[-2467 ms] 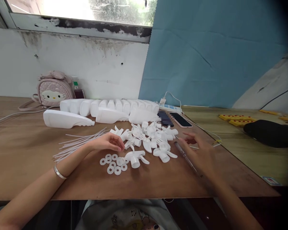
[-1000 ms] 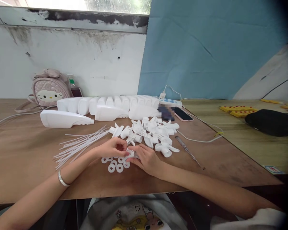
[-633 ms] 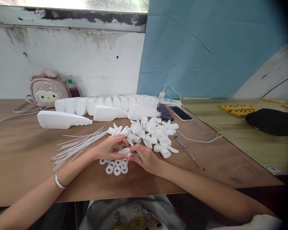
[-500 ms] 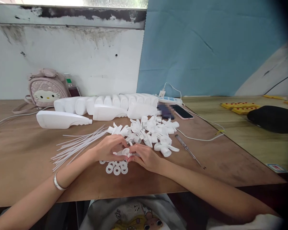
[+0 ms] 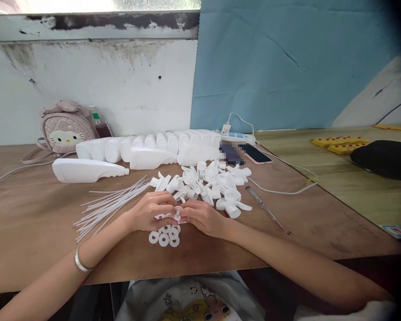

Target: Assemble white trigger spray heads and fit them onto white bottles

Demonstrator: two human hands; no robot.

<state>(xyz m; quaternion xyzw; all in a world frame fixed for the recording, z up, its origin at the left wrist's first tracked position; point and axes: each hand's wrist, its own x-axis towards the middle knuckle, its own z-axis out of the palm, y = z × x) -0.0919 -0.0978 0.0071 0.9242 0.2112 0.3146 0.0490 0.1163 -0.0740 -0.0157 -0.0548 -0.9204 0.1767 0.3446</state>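
Between my two hands, just above the table's front part, is a white spray trigger head (image 5: 177, 214), its round opening turned toward me. My left hand (image 5: 153, 211) is closed around its left side, fingers bent over it. The fingertips of my right hand (image 5: 202, 216) pinch at its right side; whether they also hold a small ring there is hidden. Right below lie several flat white ring washers (image 5: 164, 240). Behind my hands is a heap of white spray trigger heads (image 5: 203, 178). Thin white tubes (image 5: 112, 207) lie in a bundle to the left.
White plastic bottles (image 5: 90, 170) lie along the back. A screwdriver (image 5: 263, 207) rests at the right, with a phone (image 5: 256, 154) and a white cable (image 5: 287, 192) behind it. A pink bag (image 5: 67, 129) stands at the back left. A black object (image 5: 384, 159) sits far right.
My left fingers have closed in over the spray trigger head, which has turned slightly. My right fingers have come together at its side. The view has shifted a little.
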